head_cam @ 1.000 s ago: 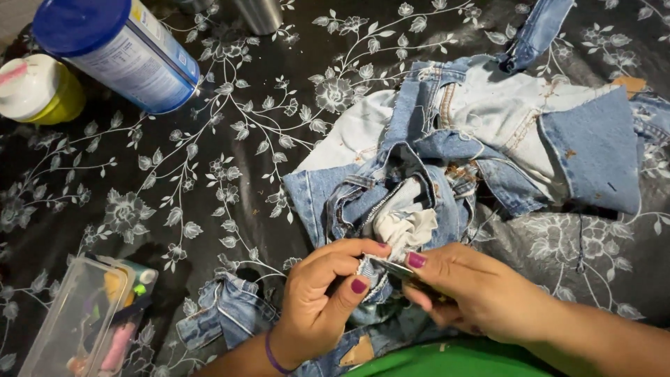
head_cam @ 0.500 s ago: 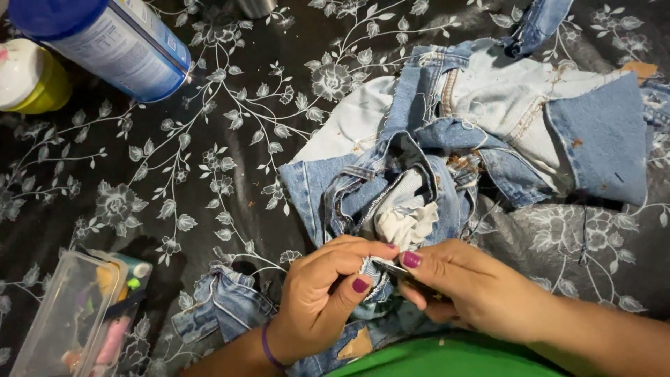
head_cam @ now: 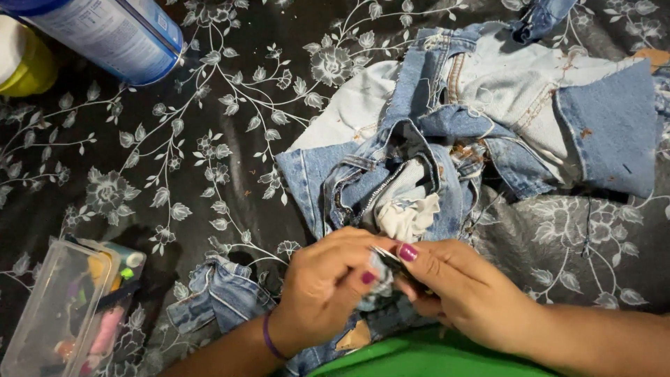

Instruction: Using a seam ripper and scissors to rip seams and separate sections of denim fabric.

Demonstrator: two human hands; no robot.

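Your left hand (head_cam: 324, 290) and right hand (head_cam: 464, 293) meet low in the view, just above a green edge (head_cam: 433, 359) at the bottom. Both are pinched shut on the same small thing: a thin dark tool (head_cam: 391, 262) showing between your fingertips, together with a bit of pale cloth (head_cam: 380, 276) bunched between your thumbs. What kind of tool it is cannot be told, since your fingers hide most of it. Your left wrist wears a purple band (head_cam: 267, 336). Directly beyond your hands lies the denim (head_cam: 433, 150), a crumpled heap of cut jeans pieces with seams, a zipper and a white pocket lining (head_cam: 408, 216) turned up; the lining sits just past your fingertips. The heap spreads toward the upper right, ending in a darker blue flap (head_cam: 607, 126). A smaller denim scrap (head_cam: 216, 300) lies beside your left forearm, and more denim runs under your left hand with a tan patch (head_cam: 352, 338) showing on it. Everything rests on a surface covered by a dark cloth (head_cam: 174, 174) printed with pale flowers and leaves. At the lower left stands a clear plastic box (head_cam: 52, 314) holding colourful small items, well apart from your hands. At the upper left lie a blue and white spray can (head_cam: 112, 31) and, beside it, a yellow container (head_cam: 24, 59) with a white top.
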